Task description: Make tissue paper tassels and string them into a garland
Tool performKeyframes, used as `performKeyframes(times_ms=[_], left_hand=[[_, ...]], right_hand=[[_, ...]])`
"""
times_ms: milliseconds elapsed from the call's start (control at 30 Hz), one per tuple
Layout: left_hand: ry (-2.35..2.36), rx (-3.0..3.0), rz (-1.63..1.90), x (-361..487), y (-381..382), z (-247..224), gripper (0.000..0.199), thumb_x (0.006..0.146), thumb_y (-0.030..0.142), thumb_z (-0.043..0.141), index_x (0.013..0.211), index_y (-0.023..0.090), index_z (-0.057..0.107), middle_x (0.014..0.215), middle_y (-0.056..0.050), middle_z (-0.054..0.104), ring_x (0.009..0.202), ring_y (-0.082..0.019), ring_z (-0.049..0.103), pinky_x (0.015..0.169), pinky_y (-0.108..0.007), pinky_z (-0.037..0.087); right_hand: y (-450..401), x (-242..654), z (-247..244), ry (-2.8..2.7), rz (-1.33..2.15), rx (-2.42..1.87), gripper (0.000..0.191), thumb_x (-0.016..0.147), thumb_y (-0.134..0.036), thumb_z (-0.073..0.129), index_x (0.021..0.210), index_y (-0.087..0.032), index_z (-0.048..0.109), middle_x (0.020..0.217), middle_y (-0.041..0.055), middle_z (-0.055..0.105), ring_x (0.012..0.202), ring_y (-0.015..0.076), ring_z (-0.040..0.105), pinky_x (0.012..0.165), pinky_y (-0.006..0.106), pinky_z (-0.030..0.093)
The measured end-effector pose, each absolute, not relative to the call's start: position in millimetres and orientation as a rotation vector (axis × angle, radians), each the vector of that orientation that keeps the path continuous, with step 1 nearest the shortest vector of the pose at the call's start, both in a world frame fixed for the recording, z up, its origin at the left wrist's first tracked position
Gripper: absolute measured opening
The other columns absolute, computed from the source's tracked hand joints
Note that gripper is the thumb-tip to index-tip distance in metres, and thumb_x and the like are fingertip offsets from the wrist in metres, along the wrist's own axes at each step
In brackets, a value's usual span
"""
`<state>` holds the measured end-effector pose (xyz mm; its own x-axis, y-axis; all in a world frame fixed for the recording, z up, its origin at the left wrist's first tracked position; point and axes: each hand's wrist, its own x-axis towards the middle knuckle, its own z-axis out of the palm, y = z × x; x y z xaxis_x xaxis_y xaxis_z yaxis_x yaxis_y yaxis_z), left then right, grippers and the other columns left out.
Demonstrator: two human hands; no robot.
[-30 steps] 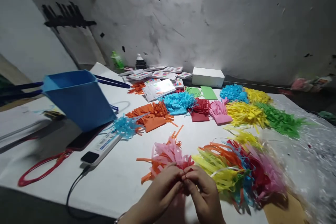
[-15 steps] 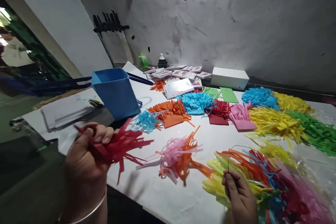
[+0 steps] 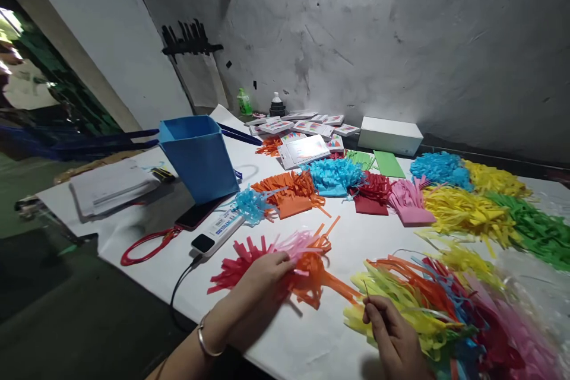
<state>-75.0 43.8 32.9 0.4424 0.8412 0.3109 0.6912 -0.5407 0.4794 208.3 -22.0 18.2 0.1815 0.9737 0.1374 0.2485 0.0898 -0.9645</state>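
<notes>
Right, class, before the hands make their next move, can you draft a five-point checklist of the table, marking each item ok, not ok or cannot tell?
1. Left hand at the red tassel: ok, it is on it.
2. Left-hand grip closed: cannot tell, its fingertips are partly hidden.
3. Right hand pinching the thin strand: ok; wire or thread, cannot tell.
4. Red tassel apart from the pink tassel and orange tassel: not ok, they overlap in view.
5. Black cable clear of both hands: ok, it lies left of them.
</notes>
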Motion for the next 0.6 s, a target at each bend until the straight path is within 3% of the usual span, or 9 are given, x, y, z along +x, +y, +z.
performKeyframes(times_ms=[100,167,267,367,500,600], left_hand=[[1.361,2.242,0.969,-89,39,62,0.027,0.097,0.018,0.046,0.108,0.023,0.071,0.122,-0.012,0.062,0.103,-0.023,0.064,0.084,-0.032,0.054],[1.363,2.039,1.176,-94,32,85,0.022,0.096,0.024,0.052,0.105,0.023,0.072,0.129,-0.012,0.06,0.114,-0.025,0.06,0.092,-0.035,0.052],[1.309,1.703,1.276,-89,20,109,0.022,0.094,0.036,0.058,0.101,0.02,0.072,0.103,-0.009,0.07,0.094,-0.023,0.065,0.078,-0.031,0.054],[1.17,1.353,1.132,-69,11,111,0.031,0.089,0.046,0.064,0.092,0.016,0.072,0.079,-0.005,0.069,0.068,-0.016,0.061,0.061,-0.025,0.048],[0.924,0.914,0.994,-29,5,95,0.029,0.078,0.043,0.077,0.083,0.016,0.069,0.072,-0.001,0.067,0.062,-0.012,0.057,0.059,-0.021,0.043],[0.765,0.768,0.859,-2,2,83,0.028,0.075,0.04,0.08,0.08,0.016,0.068,0.069,-0.001,0.067,0.059,-0.012,0.056,0.058,-0.021,0.041]], right_hand=[[-21,208,14,-1.287,0.86,-1.377,0.035,0.088,-0.056,0.06,0.088,-0.022,0.07,0.069,-0.0006,0.063,0.065,0.0157,0.06,0.067,0.022,0.046],[-19,206,13,-1.295,0.864,-1.365,0.035,0.088,-0.056,0.06,0.088,-0.023,0.07,0.069,-0.0003,0.064,0.067,0.016,0.061,0.068,0.022,0.046],[-16,201,16,-1.303,0.874,-1.341,0.033,0.088,-0.054,0.061,0.088,-0.023,0.071,0.07,0.0,0.065,0.066,0.0161,0.062,0.068,0.022,0.048],[-18,196,23,-1.298,0.86,-1.296,0.03,0.088,-0.052,0.063,0.089,-0.023,0.071,0.07,0.0006,0.066,0.066,0.0159,0.063,0.066,0.022,0.049],[-27,188,40,-1.28,0.871,-1.222,0.027,0.091,-0.048,0.061,0.09,-0.023,0.072,0.068,0.0006,0.064,0.053,0.0124,0.056,0.047,0.021,0.042],[-31,182,54,-1.214,0.946,-1.172,0.027,0.093,-0.046,0.059,0.098,-0.023,0.071,0.065,-0.0013,0.061,0.046,0.0088,0.048,0.044,0.02,0.039]])
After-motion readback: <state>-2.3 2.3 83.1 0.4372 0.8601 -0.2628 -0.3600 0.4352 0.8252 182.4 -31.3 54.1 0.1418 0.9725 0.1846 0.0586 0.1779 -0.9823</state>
